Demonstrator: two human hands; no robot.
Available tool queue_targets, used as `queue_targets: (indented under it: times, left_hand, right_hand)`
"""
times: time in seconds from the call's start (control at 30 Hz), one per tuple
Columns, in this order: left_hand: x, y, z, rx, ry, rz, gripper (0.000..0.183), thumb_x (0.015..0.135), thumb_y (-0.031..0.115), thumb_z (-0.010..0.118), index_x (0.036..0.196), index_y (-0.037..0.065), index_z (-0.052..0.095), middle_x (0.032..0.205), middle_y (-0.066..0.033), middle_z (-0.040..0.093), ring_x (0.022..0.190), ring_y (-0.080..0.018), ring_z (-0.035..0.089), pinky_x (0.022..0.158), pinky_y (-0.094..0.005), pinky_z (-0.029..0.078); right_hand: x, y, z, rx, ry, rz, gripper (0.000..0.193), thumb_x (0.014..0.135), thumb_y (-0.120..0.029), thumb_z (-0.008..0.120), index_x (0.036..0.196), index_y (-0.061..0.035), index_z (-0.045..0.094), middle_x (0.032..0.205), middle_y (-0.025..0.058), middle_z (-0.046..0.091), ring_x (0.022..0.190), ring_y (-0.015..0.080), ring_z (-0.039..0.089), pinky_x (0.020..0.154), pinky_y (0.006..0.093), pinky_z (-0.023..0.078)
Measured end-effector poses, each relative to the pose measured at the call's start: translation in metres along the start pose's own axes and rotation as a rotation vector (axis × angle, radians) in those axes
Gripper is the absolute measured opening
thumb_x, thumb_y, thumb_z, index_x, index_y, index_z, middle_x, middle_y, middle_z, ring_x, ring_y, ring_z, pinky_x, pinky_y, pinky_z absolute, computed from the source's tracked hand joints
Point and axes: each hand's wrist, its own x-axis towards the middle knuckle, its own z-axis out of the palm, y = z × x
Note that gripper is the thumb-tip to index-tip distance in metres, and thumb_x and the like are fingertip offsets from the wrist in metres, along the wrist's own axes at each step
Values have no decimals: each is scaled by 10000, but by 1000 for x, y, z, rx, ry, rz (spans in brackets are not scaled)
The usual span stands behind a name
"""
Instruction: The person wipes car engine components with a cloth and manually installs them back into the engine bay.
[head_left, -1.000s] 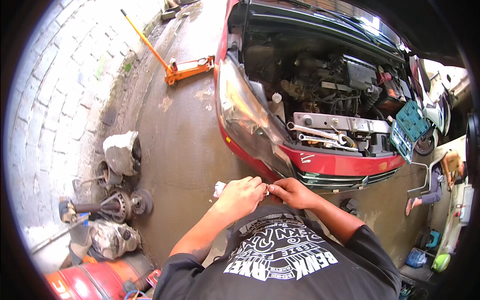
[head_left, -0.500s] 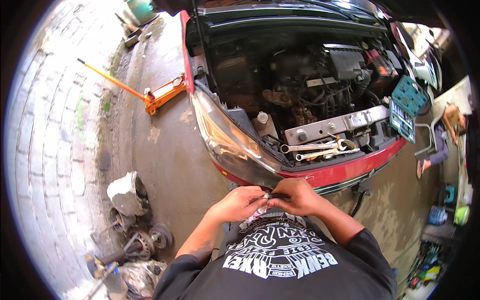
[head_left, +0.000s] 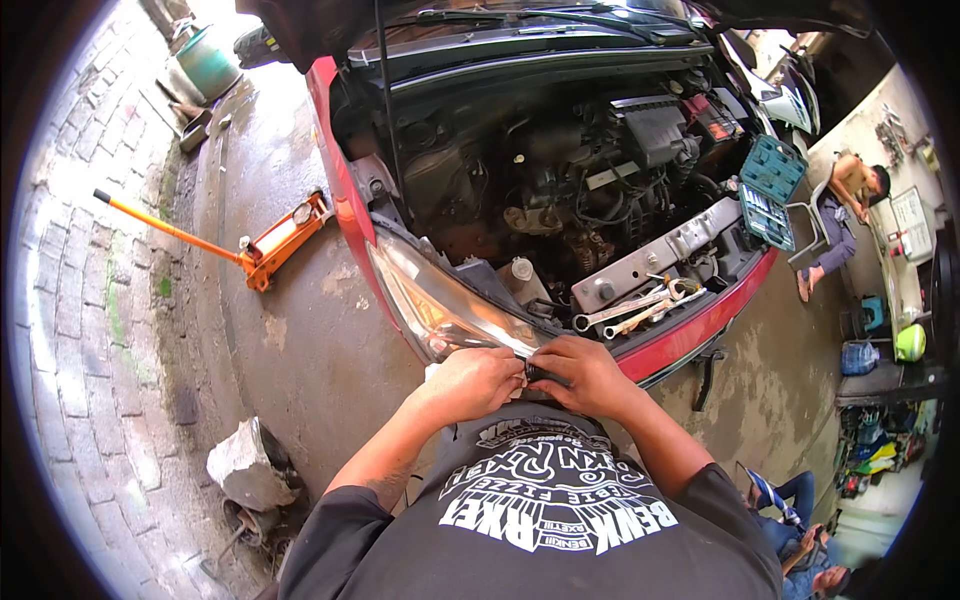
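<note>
My left hand (head_left: 472,384) and my right hand (head_left: 588,376) meet in front of my chest, just before the headlight (head_left: 440,310) of a red car. Between their fingertips is a small black part (head_left: 532,371), which both hands pinch; its kind is too small and covered to tell. A bit of something white shows behind my left knuckles. Right of my hands, several combination wrenches (head_left: 640,312) lie on the front of the engine bay, beside the silver crossbar (head_left: 655,258).
An open teal socket set (head_left: 770,190) rests on the car's right front corner. An orange floor jack (head_left: 283,243) stands left of the car. A cut white container (head_left: 250,465) sits lower left. One person (head_left: 838,215) sits at the right; another (head_left: 800,540) is lower right.
My hands have moved up closer to the headlight, still together around the small part. The view has shifted, and a second person now shows at lower right.
</note>
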Motion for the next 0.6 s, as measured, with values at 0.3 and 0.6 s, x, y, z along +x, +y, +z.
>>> queue_targets:
  times: [0.3, 0.6]
  left_hand:
    - [22, -9, 8, 129, 105, 101, 155, 855, 128, 662, 981, 39, 675, 916, -107, 645, 875, -331, 655, 746, -439, 521]
    - [27, -21, -16, -158, -13, -26, 212, 929, 176, 639, 1069, 26, 688, 931, -142, 672, 864, -369, 654, 746, -441, 512]
  right_hand:
    - [-12, 18, 29, 528, -35, 710, 467, 1004, -398, 595, 860, 37, 687, 603, 100, 559, 592, 119, 469, 559, 347, 417]
    - [8, 16, 5, -86, 78, 85, 285, 878, -246, 743, 1036, -16, 685, 1013, 130, 678, 840, 345, 672, 728, 419, 524]
